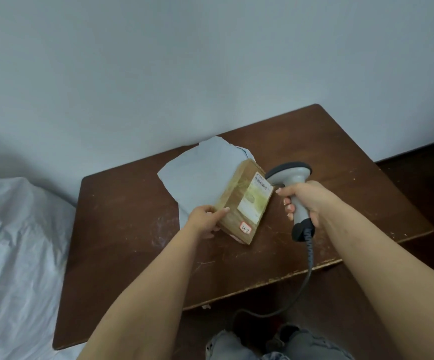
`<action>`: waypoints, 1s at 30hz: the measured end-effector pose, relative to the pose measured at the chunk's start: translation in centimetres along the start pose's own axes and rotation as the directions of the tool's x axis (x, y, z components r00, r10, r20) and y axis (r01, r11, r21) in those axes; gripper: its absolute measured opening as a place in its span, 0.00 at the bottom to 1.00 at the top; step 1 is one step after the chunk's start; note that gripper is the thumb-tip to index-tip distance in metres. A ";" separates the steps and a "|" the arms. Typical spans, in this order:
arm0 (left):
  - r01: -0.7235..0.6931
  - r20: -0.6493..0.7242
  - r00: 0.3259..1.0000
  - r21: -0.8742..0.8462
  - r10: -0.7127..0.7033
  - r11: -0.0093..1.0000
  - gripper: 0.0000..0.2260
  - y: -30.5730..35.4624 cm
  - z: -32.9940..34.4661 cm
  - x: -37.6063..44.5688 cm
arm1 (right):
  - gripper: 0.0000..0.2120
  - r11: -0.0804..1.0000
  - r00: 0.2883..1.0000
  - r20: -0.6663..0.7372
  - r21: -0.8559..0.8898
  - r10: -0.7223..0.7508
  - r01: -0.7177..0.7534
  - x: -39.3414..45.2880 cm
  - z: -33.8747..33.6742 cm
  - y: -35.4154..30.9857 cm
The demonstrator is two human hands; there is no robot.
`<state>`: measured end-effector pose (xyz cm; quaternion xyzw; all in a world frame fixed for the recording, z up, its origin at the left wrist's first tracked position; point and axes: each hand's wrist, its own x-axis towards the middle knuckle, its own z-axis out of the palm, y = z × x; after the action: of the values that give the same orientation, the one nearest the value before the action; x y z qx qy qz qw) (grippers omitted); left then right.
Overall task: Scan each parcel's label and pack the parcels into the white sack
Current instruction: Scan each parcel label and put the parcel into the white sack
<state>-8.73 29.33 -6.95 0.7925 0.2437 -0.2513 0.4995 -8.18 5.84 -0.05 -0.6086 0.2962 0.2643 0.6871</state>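
A brown cardboard parcel (239,203) wrapped in clear tape lies tilted at the middle of the brown table (132,229), its white barcode label (256,198) facing up. My left hand (206,219) grips the parcel's left edge. My right hand (305,201) holds the grey handle of a barcode scanner (289,175), whose head points at the label's top end. A pale grey mailer bag (197,175) lies flat beneath and behind the parcel. The white sack (16,255) sits to the left of the table.
The scanner's dark cable (308,271) hangs over the table's front edge toward my knees (275,344). A plain wall stands right behind the table. Dark floor shows at the right.
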 end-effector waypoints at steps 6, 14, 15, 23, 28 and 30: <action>-0.057 -0.009 0.998 -0.271 0.057 0.961 0.19 -0.9 -3.5 -2.2 | 0.03 0.995 0.995 -0.007 -0.007 -0.098 0.098 -1.2 1.9 -1.8; -0.259 -0.420 0.907 -0.483 0.038 0.836 0.19 -5.2 -10.3 -5.0 | 0.06 0.954 0.937 0.218 -0.065 -0.272 0.292 -4.5 9.5 -4.7; -0.273 -0.447 0.894 -0.507 0.022 0.818 0.19 -5.7 -11.1 -5.3 | 0.06 0.946 0.924 0.253 -0.077 -0.286 0.314 -5.0 10.5 -4.9; -0.378 -0.583 0.811 -0.587 -0.050 0.717 0.17 -8.1 -16.4 -8.3 | 0.07 0.897 0.833 0.444 -0.127 -0.330 0.423 -9.5 16.8 -5.9; -0.398 -0.629 0.771 -0.601 -0.103 0.693 0.21 -9.4 -19.0 -9.0 | 0.08 0.890 0.811 0.481 -0.123 -0.333 0.439 -10.9 19.0 -6.4; -0.400 -0.637 0.761 -0.608 -0.122 0.686 0.21 -9.9 -19.8 -9.2 | 0.10 0.887 0.799 0.497 -0.114 -0.339 0.448 -11.3 19.6 -6.6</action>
<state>-18.88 49.97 -0.23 0.5875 0.4091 0.1866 0.6728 -9.49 24.46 14.30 -0.6496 -0.0423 0.2843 0.7038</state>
